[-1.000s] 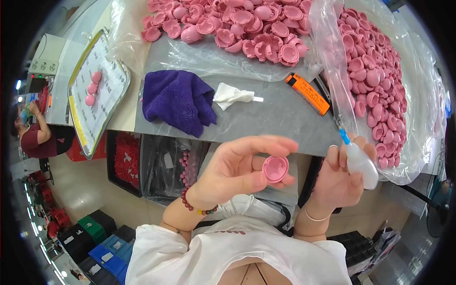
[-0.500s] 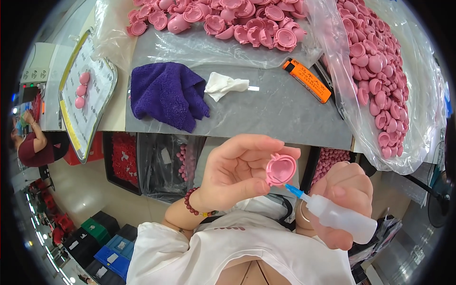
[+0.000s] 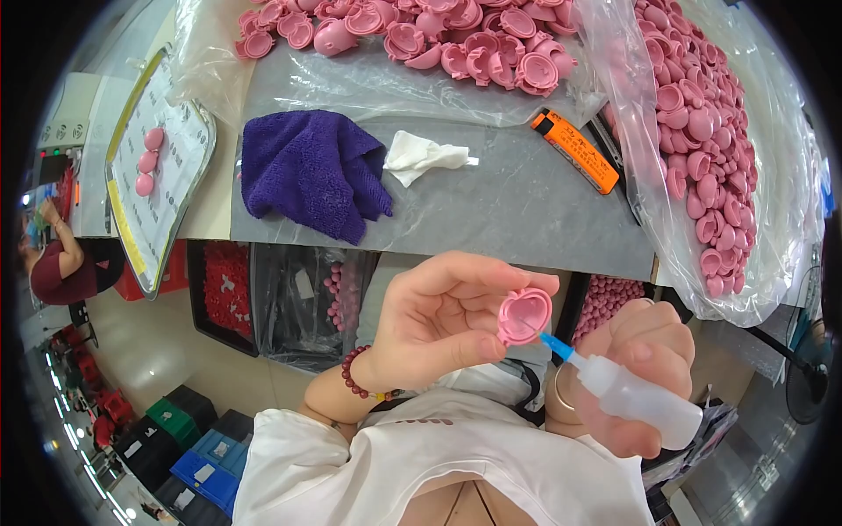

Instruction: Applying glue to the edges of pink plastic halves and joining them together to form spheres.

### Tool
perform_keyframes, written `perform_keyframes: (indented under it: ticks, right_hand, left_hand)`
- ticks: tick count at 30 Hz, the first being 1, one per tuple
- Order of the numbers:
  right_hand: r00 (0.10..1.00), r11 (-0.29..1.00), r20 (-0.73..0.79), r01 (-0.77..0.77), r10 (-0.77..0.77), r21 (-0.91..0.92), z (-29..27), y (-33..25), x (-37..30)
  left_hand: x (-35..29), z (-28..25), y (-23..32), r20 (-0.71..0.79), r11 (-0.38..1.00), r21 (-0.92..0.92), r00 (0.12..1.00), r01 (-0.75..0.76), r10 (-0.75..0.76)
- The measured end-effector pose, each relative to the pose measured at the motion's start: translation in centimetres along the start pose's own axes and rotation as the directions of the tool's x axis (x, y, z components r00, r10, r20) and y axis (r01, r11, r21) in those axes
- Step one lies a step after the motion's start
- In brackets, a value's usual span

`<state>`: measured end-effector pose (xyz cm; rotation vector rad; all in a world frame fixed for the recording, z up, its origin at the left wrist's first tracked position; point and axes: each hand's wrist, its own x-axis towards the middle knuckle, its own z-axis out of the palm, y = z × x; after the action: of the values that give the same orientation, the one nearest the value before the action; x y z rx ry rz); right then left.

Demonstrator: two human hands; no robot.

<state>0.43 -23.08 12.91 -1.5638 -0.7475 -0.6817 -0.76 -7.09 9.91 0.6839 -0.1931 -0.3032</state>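
Observation:
My left hand pinches a small pink round cap between thumb and fingertips, its hollow side facing me. My right hand grips a white squeeze bottle with a blue nozzle. The nozzle tip touches the lower rim of the cap. Both hands hover below the front edge of the grey table, over my lap.
Heaps of pink caps lie on clear plastic at the back and right. A purple cloth, a crumpled white tissue and an orange lighter lie on the table. A tray with three caps sits left. Another person is far left.
My right hand has swung the bottle down from upright and brought its nozzle to the cap. My left hand has tilted the cap toward the nozzle.

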Motion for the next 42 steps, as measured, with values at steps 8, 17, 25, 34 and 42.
perform_keyframes:
  ticks: [8, 17, 25, 34, 42]
  right_hand:
    - [0.998, 0.997, 0.037, -0.052, 0.054, -0.050, 0.2, -0.1, 0.1]
    - [0.998, 0.994, -0.063, -0.022, 0.015, -0.111, 0.5, 0.2, 0.0]
    - [0.999, 0.993, -0.029, 0.016, -0.019, -0.119, 0.6, 0.3, 0.1]
    - [0.998, 0.995, -0.036, 0.051, -0.054, -0.082, 0.8, 0.8, -0.4]
    - [0.865, 0.835, -0.173, -0.501, 0.472, -0.226, 0.8, 4.5, 0.9]
  left_hand:
    - [-0.1, 0.0, 0.2, -0.033, 0.999, 0.042, 0.999, 0.000, 0.001]
    - [-0.4, -0.2, 0.5, -0.006, 0.987, 0.156, 0.999, -0.042, 0.043]
    - [-0.5, -0.1, 0.9, 0.020, 0.873, 0.451, 0.980, -0.185, 0.198]
    - [-0.5, -0.6, 1.3, 0.102, 0.693, 0.664, 0.952, -0.281, 0.288]
    - [0.0, -1.9, 0.0, 0.156, 0.984, -0.020, 0.971, -0.179, 0.180]
